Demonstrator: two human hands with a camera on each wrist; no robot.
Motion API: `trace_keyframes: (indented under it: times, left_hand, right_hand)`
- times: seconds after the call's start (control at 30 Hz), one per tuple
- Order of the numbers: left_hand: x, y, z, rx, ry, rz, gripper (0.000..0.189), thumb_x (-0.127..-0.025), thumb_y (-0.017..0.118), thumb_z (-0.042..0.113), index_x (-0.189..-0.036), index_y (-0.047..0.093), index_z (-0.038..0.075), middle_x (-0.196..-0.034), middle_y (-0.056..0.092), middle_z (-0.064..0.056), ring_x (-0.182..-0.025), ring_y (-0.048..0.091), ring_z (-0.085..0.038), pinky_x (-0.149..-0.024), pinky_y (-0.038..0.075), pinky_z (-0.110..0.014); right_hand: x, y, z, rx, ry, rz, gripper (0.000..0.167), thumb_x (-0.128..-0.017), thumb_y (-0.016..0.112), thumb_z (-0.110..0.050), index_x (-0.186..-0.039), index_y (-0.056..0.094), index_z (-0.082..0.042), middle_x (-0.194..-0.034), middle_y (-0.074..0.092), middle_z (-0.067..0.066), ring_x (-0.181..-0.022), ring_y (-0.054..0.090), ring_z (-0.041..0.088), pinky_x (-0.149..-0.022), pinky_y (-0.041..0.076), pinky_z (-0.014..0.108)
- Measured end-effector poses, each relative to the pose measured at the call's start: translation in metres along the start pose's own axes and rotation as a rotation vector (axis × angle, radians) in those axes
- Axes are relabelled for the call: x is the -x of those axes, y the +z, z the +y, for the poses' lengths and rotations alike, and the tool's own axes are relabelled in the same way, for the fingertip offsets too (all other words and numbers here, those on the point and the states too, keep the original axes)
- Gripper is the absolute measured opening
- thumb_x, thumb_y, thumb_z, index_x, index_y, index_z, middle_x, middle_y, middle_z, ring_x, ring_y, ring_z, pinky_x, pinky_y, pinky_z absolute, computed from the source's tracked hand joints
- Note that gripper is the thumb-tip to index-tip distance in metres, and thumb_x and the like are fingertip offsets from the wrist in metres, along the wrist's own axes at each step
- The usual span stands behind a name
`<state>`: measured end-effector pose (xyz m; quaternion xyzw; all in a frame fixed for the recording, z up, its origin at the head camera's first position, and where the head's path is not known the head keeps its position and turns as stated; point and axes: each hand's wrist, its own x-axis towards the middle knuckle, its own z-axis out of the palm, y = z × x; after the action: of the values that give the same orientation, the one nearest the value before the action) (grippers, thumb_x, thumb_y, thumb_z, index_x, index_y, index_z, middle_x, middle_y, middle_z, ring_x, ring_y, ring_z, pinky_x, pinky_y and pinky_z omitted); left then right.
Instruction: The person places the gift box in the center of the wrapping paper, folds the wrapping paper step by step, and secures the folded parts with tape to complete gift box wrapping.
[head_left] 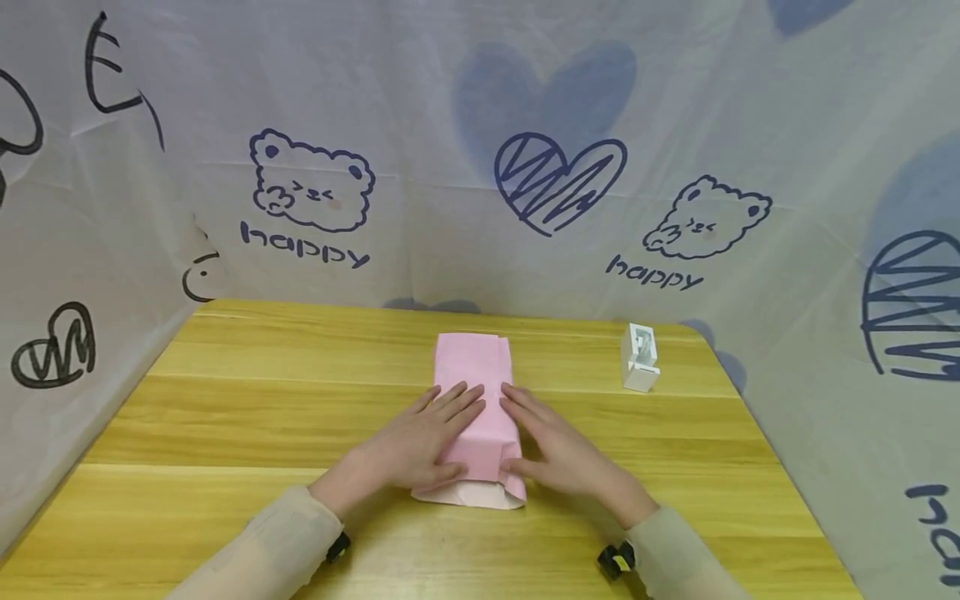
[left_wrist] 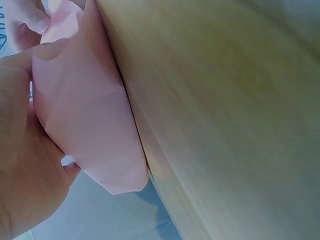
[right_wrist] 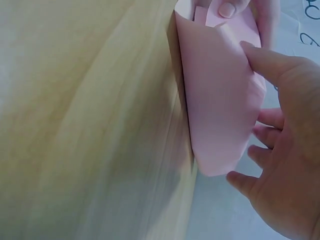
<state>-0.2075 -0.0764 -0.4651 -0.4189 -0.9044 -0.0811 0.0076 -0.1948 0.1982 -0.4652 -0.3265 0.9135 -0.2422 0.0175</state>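
Note:
A long pink paper wrap (head_left: pixel 474 417), its near end gaping to show a pale inside, lies lengthwise on the wooden table. My left hand (head_left: pixel 416 442) rests over its left side with fingers extended and thumb near the open end. On the right edge, the fingertips and thumb of my right hand (head_left: pixel 558 450) touch the paper, the fingers fairly straight. In the left wrist view, the paper (left_wrist: pixel 90 110) bulges in a rounded fold above the tabletop. The right wrist view shows a pink flap inside the open end of the paper (right_wrist: pixel 215 95). What lies within is hidden.
A small white tape dispenser (head_left: pixel 640 360) stands at the back right of the wooden table (head_left: pixel 262 400). Behind and at both sides hangs a pale cloth (head_left: pixel 420 125) with drawn hearts and bears, close against the table's edges.

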Motion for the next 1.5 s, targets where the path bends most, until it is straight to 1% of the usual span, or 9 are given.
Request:
trace_keyframes:
  times: [0.3, 0.43, 0.6, 0.73, 0.83, 0.93, 1.07, 1.3, 1.5]
  left_hand:
    - [-0.002, 0.004, -0.004, 0.007, 0.015, 0.06, 0.09, -0.09, 0.078, 0.041, -0.161, 0.035, 0.007, -0.171, 0.027, -0.01, -0.157, 0.023, -0.033, -0.126, 0.022, -0.057]
    - [-0.005, 0.004, -0.005, -0.019, 0.02, 0.094, 0.086, -0.088, 0.081, 0.036, -0.158, 0.04, 0.007, -0.168, 0.032, -0.01, -0.155, 0.029, -0.034, -0.123, 0.028, -0.059]
    - [-0.007, 0.006, -0.004, -0.093, 0.02, 0.124, 0.08, -0.091, 0.079, 0.037, -0.155, 0.042, 0.006, -0.166, 0.034, -0.012, -0.152, 0.033, -0.034, -0.12, 0.033, -0.059]
    - [-0.007, 0.008, -0.001, -0.113, -0.001, 0.131, 0.08, -0.094, 0.076, 0.037, -0.156, 0.038, 0.001, -0.166, 0.031, -0.017, -0.152, 0.032, -0.035, -0.121, 0.032, -0.058]
    - [-0.006, 0.009, 0.001, -0.102, -0.011, 0.142, 0.082, -0.095, 0.074, 0.036, -0.156, 0.036, -0.002, -0.166, 0.03, -0.019, -0.152, 0.031, -0.036, -0.122, 0.031, -0.057]
    - [-0.005, 0.007, 0.002, -0.085, -0.015, 0.131, 0.083, -0.097, 0.071, 0.04, -0.157, 0.035, -0.003, -0.166, 0.029, -0.019, -0.153, 0.029, -0.036, -0.123, 0.029, -0.057]
    - [-0.003, 0.003, 0.0, -0.031, -0.029, 0.073, 0.084, -0.1, 0.066, 0.045, -0.159, 0.031, -0.004, -0.169, 0.025, -0.018, -0.156, 0.024, -0.037, -0.126, 0.023, -0.055]
    - [0.001, -0.001, -0.008, 0.013, -0.098, 0.018, 0.087, -0.102, 0.063, 0.047, -0.165, 0.021, 0.002, -0.173, 0.014, -0.015, -0.159, 0.013, -0.036, -0.127, 0.017, -0.057]
    - [0.003, 0.0, -0.008, -0.015, -0.109, 0.0, 0.088, -0.103, 0.062, 0.047, -0.165, 0.019, 0.002, -0.174, 0.011, -0.015, -0.16, 0.011, -0.036, -0.127, 0.016, -0.057]
  right_hand:
    - [-0.009, 0.005, 0.002, 0.147, -0.037, -0.009, 0.092, -0.092, 0.079, -0.029, -0.163, 0.029, 0.0, -0.174, 0.017, 0.01, -0.159, 0.018, 0.035, -0.125, 0.024, 0.053]
    - [-0.01, 0.005, 0.002, 0.16, -0.05, -0.002, 0.091, -0.092, 0.079, -0.029, -0.162, 0.03, 0.001, -0.173, 0.019, 0.013, -0.158, 0.019, 0.036, -0.125, 0.025, 0.053]
    - [-0.012, 0.005, -0.001, 0.145, -0.047, 0.006, 0.096, -0.092, 0.078, -0.04, -0.163, 0.027, 0.001, -0.173, 0.018, 0.014, -0.157, 0.02, 0.037, -0.125, 0.026, 0.054]
    - [-0.015, 0.005, -0.004, 0.144, -0.039, 0.007, 0.097, -0.093, 0.077, -0.043, -0.163, 0.026, 0.001, -0.173, 0.017, 0.015, -0.158, 0.02, 0.038, -0.125, 0.025, 0.054]
    - [-0.017, 0.006, -0.004, 0.17, -0.043, 0.0, 0.092, -0.095, 0.075, -0.039, -0.162, 0.027, 0.004, -0.172, 0.019, 0.018, -0.157, 0.02, 0.039, -0.125, 0.024, 0.055]
    - [-0.018, 0.007, -0.004, 0.203, -0.046, -0.012, 0.088, -0.098, 0.073, -0.035, -0.161, 0.027, 0.004, -0.172, 0.019, 0.019, -0.157, 0.019, 0.04, -0.125, 0.024, 0.056]
    - [-0.019, 0.01, -0.002, 0.216, -0.058, -0.016, 0.086, -0.099, 0.072, -0.031, -0.161, 0.026, 0.005, -0.172, 0.018, 0.02, -0.157, 0.018, 0.04, -0.125, 0.024, 0.056]
    - [-0.018, 0.01, -0.003, 0.205, -0.061, -0.011, 0.085, -0.098, 0.073, -0.026, -0.161, 0.025, 0.007, -0.171, 0.018, 0.023, -0.157, 0.018, 0.043, -0.125, 0.024, 0.057]
    - [-0.021, 0.009, -0.009, 0.218, -0.039, -0.04, 0.098, -0.098, 0.073, -0.039, -0.164, 0.014, 0.005, -0.173, 0.009, 0.021, -0.159, 0.011, 0.04, -0.127, 0.019, 0.054]
